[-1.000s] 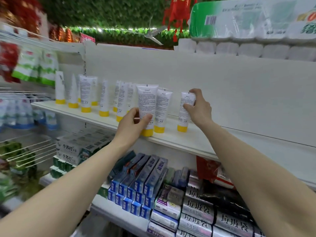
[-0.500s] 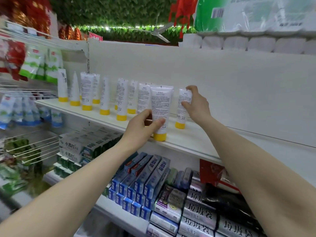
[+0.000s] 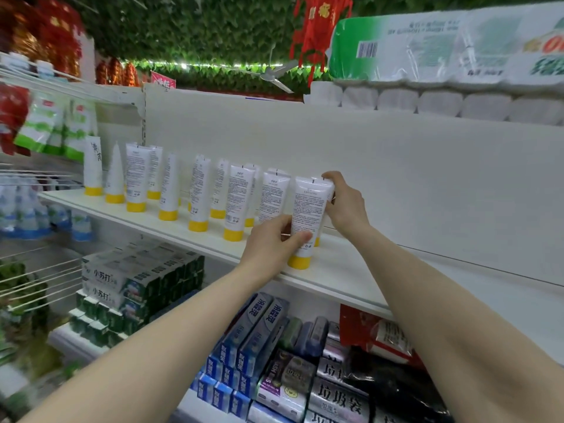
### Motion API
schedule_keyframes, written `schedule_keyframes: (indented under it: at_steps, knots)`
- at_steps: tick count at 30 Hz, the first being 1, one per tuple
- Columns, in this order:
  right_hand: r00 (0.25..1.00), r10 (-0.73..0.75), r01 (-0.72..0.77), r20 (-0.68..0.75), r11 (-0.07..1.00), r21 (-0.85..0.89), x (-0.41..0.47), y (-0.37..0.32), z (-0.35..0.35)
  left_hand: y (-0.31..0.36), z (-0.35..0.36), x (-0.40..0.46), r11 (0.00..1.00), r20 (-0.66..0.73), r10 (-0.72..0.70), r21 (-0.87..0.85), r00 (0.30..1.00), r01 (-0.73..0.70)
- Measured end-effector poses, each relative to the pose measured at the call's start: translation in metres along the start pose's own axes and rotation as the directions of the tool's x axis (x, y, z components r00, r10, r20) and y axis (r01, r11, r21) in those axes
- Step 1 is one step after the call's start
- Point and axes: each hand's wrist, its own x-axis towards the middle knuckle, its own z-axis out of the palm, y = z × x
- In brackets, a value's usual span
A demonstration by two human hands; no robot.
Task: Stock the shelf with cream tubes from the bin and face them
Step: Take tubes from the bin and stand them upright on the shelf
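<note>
On the white shelf (image 3: 345,270), two cream tubes are being set at the right end of the row.

From the head camera, the front tube (image 3: 308,218) is held low in the left hand (image 3: 271,248)'s grip, cap down at the shelf edge; it has been carried rightward from the row (image 3: 195,193) within the last second. The rear tube (image 3: 331,190), mostly hidden, is pinched at its top by the right hand (image 3: 345,203). Printed backs face outward, so facing seems unfinished.

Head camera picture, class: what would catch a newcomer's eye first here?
Two bare arms reach to a white shelf: the left hand grips the front cream tube low down, while the right hand holds a tube behind it. To the left stretches a row of yellow-capped tubes, standing cap-down.
</note>
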Motion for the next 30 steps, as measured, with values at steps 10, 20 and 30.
schedule_keyframes:
  at_steps: [10,20,30]
  knots:
    - [0.999,-0.032,0.034,0.037,0.998,-0.051,0.008,0.007,0.001,-0.001,0.011,0.002,0.999,-0.001,-0.014,0.031,1.0,0.014]
    - [0.993,-0.079,0.089,0.088,0.99,-0.113,0.013,0.018,-0.001,-0.004,0.011,-0.01,0.897,-0.02,-0.002,0.441,1.0,0.011]
    - [0.987,-0.105,0.125,0.118,0.977,-0.174,0.011,0.018,-0.004,-0.004,0.014,-0.01,0.895,-0.008,-0.005,0.446,1.0,0.008]
